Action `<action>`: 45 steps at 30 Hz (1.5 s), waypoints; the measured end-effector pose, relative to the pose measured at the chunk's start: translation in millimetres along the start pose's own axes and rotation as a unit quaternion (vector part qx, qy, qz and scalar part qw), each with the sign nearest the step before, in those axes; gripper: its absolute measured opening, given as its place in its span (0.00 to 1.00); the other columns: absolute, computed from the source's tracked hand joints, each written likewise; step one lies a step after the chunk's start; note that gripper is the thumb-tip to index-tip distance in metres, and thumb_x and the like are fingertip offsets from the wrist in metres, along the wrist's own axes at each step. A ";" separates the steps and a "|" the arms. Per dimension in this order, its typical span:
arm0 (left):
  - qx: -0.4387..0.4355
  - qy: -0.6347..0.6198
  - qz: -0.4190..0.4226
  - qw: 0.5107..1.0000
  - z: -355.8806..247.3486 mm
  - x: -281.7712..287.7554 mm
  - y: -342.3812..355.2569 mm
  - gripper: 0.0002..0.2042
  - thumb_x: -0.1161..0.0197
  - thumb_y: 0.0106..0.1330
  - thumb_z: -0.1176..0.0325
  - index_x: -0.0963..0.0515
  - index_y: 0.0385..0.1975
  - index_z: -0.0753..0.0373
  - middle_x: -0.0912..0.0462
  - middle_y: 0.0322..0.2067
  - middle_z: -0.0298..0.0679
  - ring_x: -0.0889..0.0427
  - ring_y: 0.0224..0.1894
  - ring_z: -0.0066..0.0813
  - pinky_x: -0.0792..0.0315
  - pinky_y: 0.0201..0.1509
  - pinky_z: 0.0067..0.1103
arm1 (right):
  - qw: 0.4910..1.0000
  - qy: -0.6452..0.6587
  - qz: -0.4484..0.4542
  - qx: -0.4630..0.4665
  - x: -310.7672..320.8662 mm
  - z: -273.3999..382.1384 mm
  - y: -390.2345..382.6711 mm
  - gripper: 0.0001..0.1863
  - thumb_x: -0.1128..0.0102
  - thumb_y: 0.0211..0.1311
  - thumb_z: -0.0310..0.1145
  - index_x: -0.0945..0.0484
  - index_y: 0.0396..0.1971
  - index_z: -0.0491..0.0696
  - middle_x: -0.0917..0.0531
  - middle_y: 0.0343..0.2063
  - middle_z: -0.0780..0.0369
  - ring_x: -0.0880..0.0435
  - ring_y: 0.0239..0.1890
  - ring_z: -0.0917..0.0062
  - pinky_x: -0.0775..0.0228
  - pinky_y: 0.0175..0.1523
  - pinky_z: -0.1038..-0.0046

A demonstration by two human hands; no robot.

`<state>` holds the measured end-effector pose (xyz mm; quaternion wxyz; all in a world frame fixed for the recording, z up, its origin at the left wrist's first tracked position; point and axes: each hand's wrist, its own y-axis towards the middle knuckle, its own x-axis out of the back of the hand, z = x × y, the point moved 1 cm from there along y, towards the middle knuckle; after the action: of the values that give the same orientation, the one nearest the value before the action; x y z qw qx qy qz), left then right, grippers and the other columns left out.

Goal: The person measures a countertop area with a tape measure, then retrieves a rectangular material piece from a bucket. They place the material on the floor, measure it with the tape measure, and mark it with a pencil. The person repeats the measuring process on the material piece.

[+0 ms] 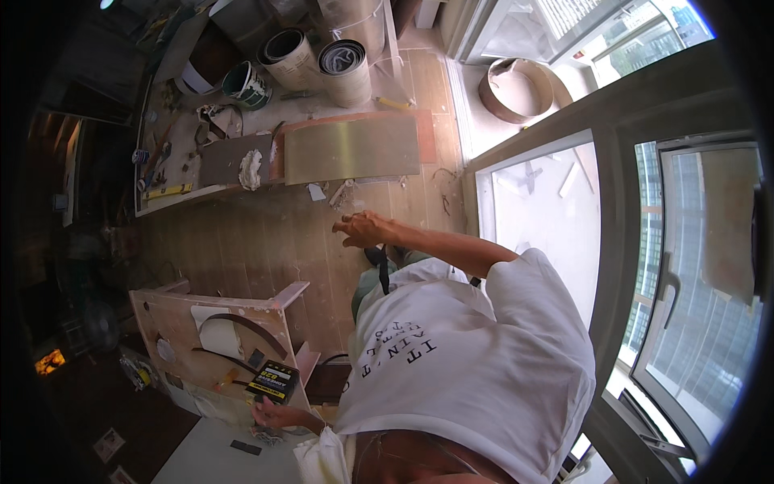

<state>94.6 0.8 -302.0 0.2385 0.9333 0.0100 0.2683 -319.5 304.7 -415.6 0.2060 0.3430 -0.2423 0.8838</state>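
My left hand (276,415) is low in the view, at the end of a black-and-yellow adhesive tin (275,381). Its fingers are bent against the tin, partly hidden; the tin is on a small, worn work stand (281,298). My right hand (364,230) hangs in front of my body, over the wooden floor, holding nothing. Its fingers are loosely bent and apart. Beyond it, a flat brownish-gold sheet (355,150) lies at the front of a low worktable. Beside the tin are a curved dark strip (262,327) and a white sheet (218,332).
The low worktable (177,203) holds rolled sheets (345,71), a dark green bucket (247,85), a grey sheet (230,160) and a crumpled white piece (251,169). Scraps (343,192) lie along its front. A glazed window frame (617,181) runs down the right; a round ring (516,90) lies beyond it.
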 end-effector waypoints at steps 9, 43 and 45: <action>-0.149 -0.194 0.529 0.812 -228.2 -389.3 21.9 0.18 0.47 0.73 0.70 0.36 0.59 0.66 0.27 0.48 0.44 0.22 0.42 0.25 0.26 0.48 0.22 | 0.924 0.108 -0.275 -0.243 72.8 -141.8 -178.0 0.22 0.42 0.64 0.43 0.30 0.55 0.50 0.20 0.44 0.52 0.20 0.46 0.58 0.28 0.50 0.63; -0.602 0.011 0.773 0.197 -771.3 -823.6 -540.2 0.22 0.37 0.63 0.62 0.29 0.56 0.61 0.20 0.44 0.51 0.20 0.47 0.47 0.28 0.52 0.34 | 0.715 0.343 -0.442 -0.420 340.1 -438.4 -256.6 0.22 0.45 0.66 0.40 0.29 0.56 0.46 0.18 0.41 0.52 0.18 0.43 0.60 0.29 0.49 0.64; -0.652 0.061 0.735 0.175 -784.7 -861.7 -566.4 0.22 0.37 0.63 0.61 0.29 0.55 0.61 0.20 0.44 0.52 0.21 0.48 0.49 0.29 0.52 0.34 | 0.686 0.293 -0.431 -0.507 345.3 -475.4 -253.3 0.21 0.45 0.67 0.40 0.29 0.56 0.46 0.17 0.41 0.53 0.18 0.41 0.60 0.28 0.48 0.65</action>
<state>-977.6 721.4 -402.2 0.4524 -0.0009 -0.8448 0.2857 -660.7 845.9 -406.7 0.7675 -0.0233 -0.4064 0.4952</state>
